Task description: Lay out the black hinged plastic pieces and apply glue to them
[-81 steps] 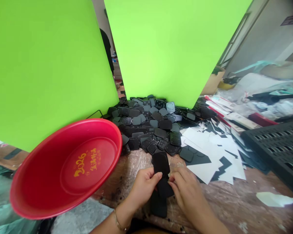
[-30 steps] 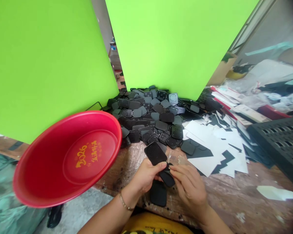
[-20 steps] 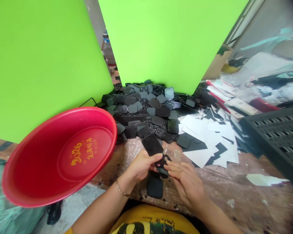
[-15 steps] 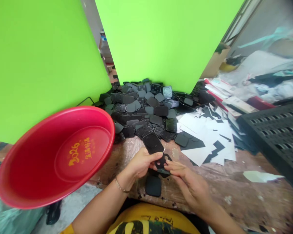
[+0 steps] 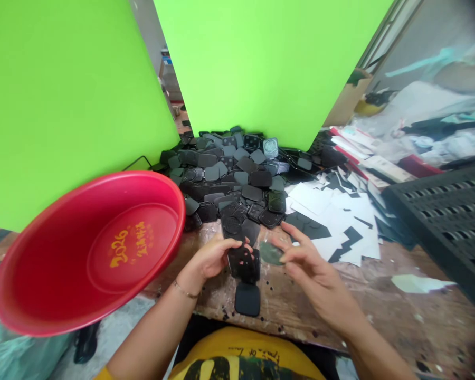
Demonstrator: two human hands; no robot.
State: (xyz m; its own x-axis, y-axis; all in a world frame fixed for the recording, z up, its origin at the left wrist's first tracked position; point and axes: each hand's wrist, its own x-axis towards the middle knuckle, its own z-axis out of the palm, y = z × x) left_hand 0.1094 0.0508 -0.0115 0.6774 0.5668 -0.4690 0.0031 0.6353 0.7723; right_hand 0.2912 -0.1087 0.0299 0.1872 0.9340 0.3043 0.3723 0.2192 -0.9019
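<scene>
Pad [image 5: 233,227] in the left hand [image 5: 212,257], seen from above over a wooden worktop [image 5: 383,303]. The fingers of this hand are closed on its middle, thumb uppermost, between a ridged black upper part and a lower part pierced with round holes. The right hand [image 5: 314,266] stands just to the side, index finger extended; its thumb and other fingers appear to pinch the right edge of a thin, dark-green slip [image 5: 269,254], apart from the pad and blurred enough to hide its detail. A square black tile [image 5: 247,299] lies flat on the worktop just below the pad's lower end; whether the two touch cannot be told. Beyond the hands rises a heap [image 5: 253,179] of similar dark pieces, with paper scraps [image 5: 316,203] to its right and a red basin [image 5: 35,311] to its left.

Handling, as judged from appearance: the pad should be light and fairly stiff, perhaps bending at its narrow middle, with ridges that aid grip; the middle or the side edges offer the best hold. The slip is probably flimsy, smooth and easily creased, and is best taken by its rim.
</scene>
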